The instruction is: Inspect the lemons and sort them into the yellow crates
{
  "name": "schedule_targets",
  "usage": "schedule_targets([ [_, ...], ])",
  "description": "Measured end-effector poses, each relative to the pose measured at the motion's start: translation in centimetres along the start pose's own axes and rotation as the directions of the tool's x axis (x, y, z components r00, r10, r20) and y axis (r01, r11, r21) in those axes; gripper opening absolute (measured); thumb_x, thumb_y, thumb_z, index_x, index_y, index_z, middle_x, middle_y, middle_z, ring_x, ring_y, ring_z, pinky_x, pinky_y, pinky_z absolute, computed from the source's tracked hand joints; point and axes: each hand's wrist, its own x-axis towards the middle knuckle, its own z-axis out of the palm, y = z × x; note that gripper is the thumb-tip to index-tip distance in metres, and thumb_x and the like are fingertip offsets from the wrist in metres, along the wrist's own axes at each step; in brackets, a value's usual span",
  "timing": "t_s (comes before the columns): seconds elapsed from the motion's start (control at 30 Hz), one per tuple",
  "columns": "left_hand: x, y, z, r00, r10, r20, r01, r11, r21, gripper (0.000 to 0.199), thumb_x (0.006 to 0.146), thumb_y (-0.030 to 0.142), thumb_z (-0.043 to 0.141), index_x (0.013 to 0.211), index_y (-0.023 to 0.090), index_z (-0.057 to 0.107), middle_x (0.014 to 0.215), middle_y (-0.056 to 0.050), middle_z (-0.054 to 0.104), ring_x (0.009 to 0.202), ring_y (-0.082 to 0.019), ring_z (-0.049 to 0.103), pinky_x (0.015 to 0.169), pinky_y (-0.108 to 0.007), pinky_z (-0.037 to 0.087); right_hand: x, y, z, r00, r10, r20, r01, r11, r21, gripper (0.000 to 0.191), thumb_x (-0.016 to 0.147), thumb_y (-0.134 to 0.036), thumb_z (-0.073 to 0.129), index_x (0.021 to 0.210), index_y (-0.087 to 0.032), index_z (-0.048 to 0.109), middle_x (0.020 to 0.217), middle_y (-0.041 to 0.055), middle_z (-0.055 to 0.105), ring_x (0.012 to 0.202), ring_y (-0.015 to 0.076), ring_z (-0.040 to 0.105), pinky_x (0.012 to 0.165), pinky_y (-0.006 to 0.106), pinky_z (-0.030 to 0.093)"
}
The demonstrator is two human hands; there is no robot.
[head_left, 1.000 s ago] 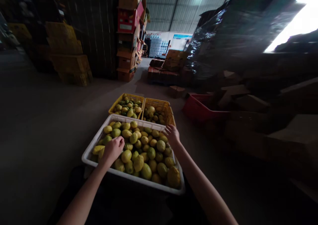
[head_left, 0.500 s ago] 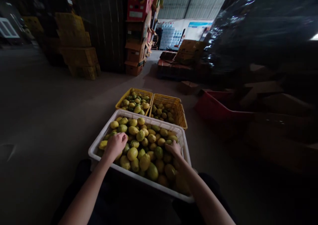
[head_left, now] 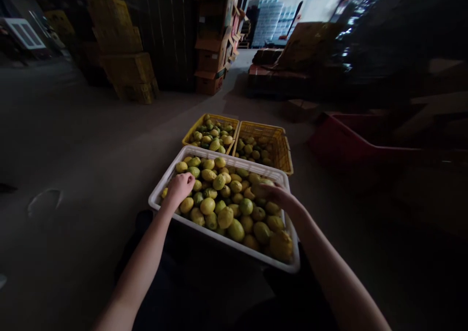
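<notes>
A white plastic crate (head_left: pixel 219 240) full of yellow and green lemons (head_left: pixel 225 217) stands right in front of me. Over its left side is my left hand (head_left: pixel 180 186), fingers curled closed; whether anything is inside them is hidden. My right hand (head_left: pixel 280 195) is at the crate's right side, its fingers closed around a lemon (head_left: pixel 266 182), partly blurred. Just beyond the white crate, a yellow crate (head_left: pixel 189 132) of greenish lemons sits beside a second yellow crate (head_left: pixel 284 151), which has lemons lower down inside.
To the right lies a red bin (head_left: pixel 340 135) with cardboard near it. Stacked cardboard boxes (head_left: pixel 210 60) rise ahead, and yellow crates (head_left: pixel 126 68) are piled at the left. A pallet with flattened cardboard (head_left: pixel 280 77) stands farther back. The light is dim.
My right hand has moved up and outward to the crate's right side and closed on a lemon. My left hand stays curled over the left side. The view has tilted down and turned left.
</notes>
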Motion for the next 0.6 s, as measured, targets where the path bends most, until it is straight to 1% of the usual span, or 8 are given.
schedule_targets([
  [0.07,-0.1,-0.3,-0.3,1.0,-0.016,-0.009,0.016,1.0,0.015,0.028,0.097,0.03,0.045,0.1,0.022,0.072,0.1,-0.007,0.075,0.091,-0.02,0.067,0.071,-0.026,0.043,-2.0,-0.7,-1.0,1.0,-0.027,0.011,0.025,0.996,0.088,0.03,0.067,-0.027,0.073,0.096,-0.024,0.066,0.096,0.0056,0.075,0.09,0.0248,0.072,0.073,0.033,0.063],
  [0.13,-0.1,-0.5,-0.1,1.0,-0.019,-0.001,0.019,0.998,0.055,0.029,0.097,0.031,0.044,0.101,0.021,0.071,0.099,-0.008,0.075,0.09,-0.019,0.068,0.072,-0.026,0.043,-4.2,-0.8,-2.0,0.997,-0.072,-0.014,0.073,0.963,0.261,0.029,0.072,-0.035,0.068,0.1,-0.027,0.066,0.104,0.0041,0.075,0.106,0.0258,0.068,0.09,0.039,0.059],
  [0.17,0.0,-0.4,0.1,1.0,-0.014,0.009,0.013,0.997,0.078,0.03,0.097,0.032,0.043,0.102,0.021,0.071,0.098,-0.008,0.075,0.09,-0.019,0.068,0.072,-0.025,0.044,-5.3,-0.7,-2.4,0.995,-0.096,-0.033,0.102,0.935,0.339,0.029,0.073,-0.038,0.067,0.101,-0.029,0.066,0.106,0.003,0.074,0.111,0.0257,0.066,0.095,0.041,0.056],
  [0.23,0.2,-0.3,0.9,0.999,0.004,0.041,-0.008,0.993,0.121,0.031,0.097,0.033,0.042,0.103,0.022,0.07,0.1,-0.008,0.074,0.09,-0.02,0.068,0.074,-0.026,0.044,-7.0,-0.5,-2.7,0.99,-0.128,-0.063,0.142,0.888,0.436,0.029,0.073,-0.039,0.067,0.101,-0.032,0.065,0.106,0.0013,0.074,0.115,0.0256,0.064,0.1,0.045,0.053],
  [0.33,0.4,-0.1,2.5,0.99,0.041,0.132,-0.063,0.985,0.163,0.033,0.097,0.033,0.041,0.104,0.021,0.07,0.104,-0.01,0.074,0.094,-0.022,0.068,0.077,-0.028,0.046,-8.2,-0.2,-2.1,0.989,-0.12,-0.088,0.147,0.869,0.472,0.031,0.072,-0.041,0.068,0.101,-0.032,0.065,0.102,0.0017,0.075,0.112,0.0271,0.065,0.097,0.047,0.055],
  [0.43,0.3,-0.3,4.3,0.965,0.066,0.253,-0.121,0.971,0.207,0.031,0.096,0.033,0.044,0.102,0.019,0.071,0.104,-0.011,0.074,0.095,-0.023,0.068,0.08,-0.03,0.047,-8.4,-0.4,-0.9,0.99,-0.066,-0.127,0.122,0.855,0.504,0.031,0.073,-0.044,0.067,0.1,-0.031,0.065,0.099,0.0018,0.075,0.102,0.026,0.069,0.088,0.042,0.058],
  [0.5,0.2,-0.3,5.4,0.946,0.07,0.316,-0.151,0.959,0.241,0.029,0.094,0.032,0.047,0.1,0.018,0.072,0.103,-0.013,0.073,0.095,-0.025,0.068,0.082,-0.032,0.048,-8.4,-0.6,-0.4,0.993,-0.041,-0.112,0.093,0.853,0.513,0.029,0.071,-0.043,0.068,0.098,-0.03,0.065,0.096,0.0017,0.075,0.095,0.025,0.071,0.083,0.038,0.059],
  [0.6,-0.2,0.0,7.1,0.914,0.077,0.398,-0.206,0.935,0.291,0.024,0.091,0.029,0.052,0.098,0.015,0.071,0.106,-0.015,0.073,0.099,-0.027,0.067,0.085,-0.035,0.049,-8.8,-0.6,-0.4,0.998,-0.031,-0.061,0.057,0.866,0.497,0.028,0.069,-0.04,0.07,0.095,-0.029,0.066,0.092,0.0026,0.075,0.09,0.0248,0.071,0.079,0.037,0.059],
])
